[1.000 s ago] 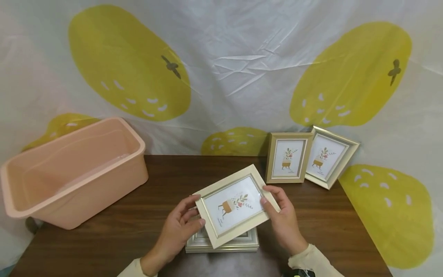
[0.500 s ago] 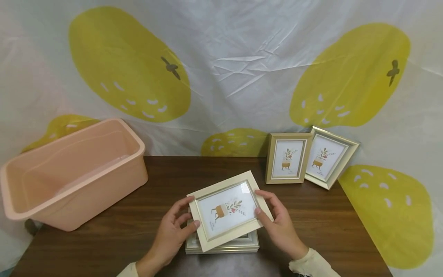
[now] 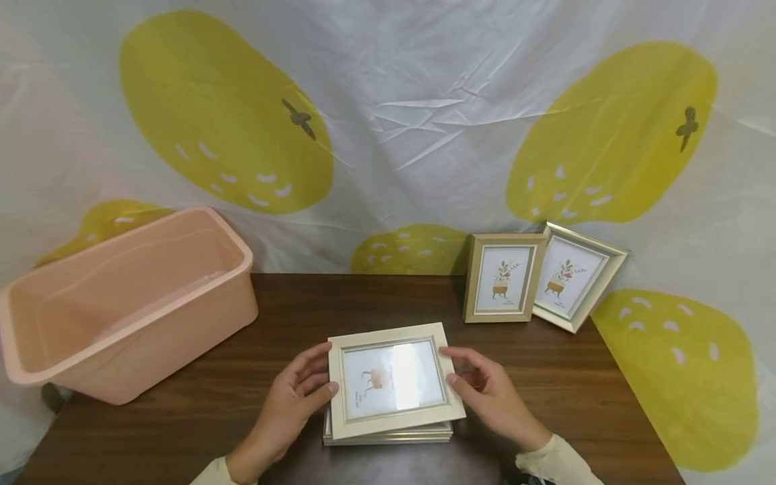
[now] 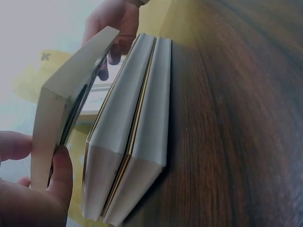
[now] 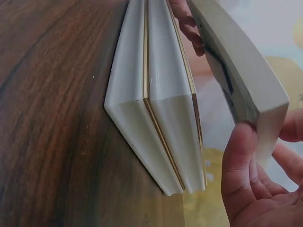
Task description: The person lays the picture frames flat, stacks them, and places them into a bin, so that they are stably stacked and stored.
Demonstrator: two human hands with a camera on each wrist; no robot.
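Note:
A cream picture frame (image 3: 391,377) with a silver inner edge is held between my two hands, its picture turned sideways and glare across the glass. My left hand (image 3: 291,401) grips its left side and my right hand (image 3: 497,397) its right side. Beneath it lies a stack of two pale, gold-edged picture frames (image 3: 418,434), mostly hidden in the head view. Both wrist views show a gap between the held frame and the stack (image 4: 125,113). In the right wrist view, fingers and thumb (image 5: 239,156) pinch the edge of the held frame.
A tan frame (image 3: 474,279) and a silver-gold frame (image 3: 600,286), tilted behind it, lean against the patterned cloth (image 3: 418,155) at the right. A pink tub (image 3: 164,337) stands at the left of the dark wooden table (image 3: 303,303).
Both hands have lowered the cream frame toward the stack and turned it straighter, shifting it slightly left. Glare has spread over its picture. The tub and the standing frames keep their places.

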